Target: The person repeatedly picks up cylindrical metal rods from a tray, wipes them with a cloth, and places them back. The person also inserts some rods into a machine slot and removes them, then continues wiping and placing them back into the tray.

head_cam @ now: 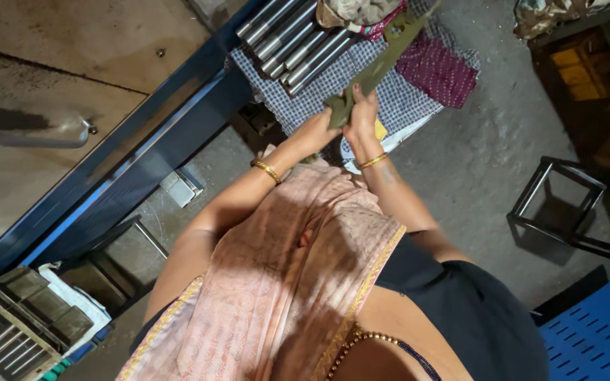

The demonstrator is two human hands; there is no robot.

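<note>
Your left hand [317, 131] and right hand [361, 116] both clenching olive-green cloth strip [379, 65], upper centre of frame, fingers wrapped round its lower end. Strip stretching up over checked cloth [397, 106] beside steel rods [294, 42]. Risk, as judged: you pulling hard, strip snagging rods, rolling them off bench; grip slipping.

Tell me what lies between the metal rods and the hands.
Head view: the olive-green cloth strip held by both hands, left and right, over checked cloth, short of the rods.
</note>
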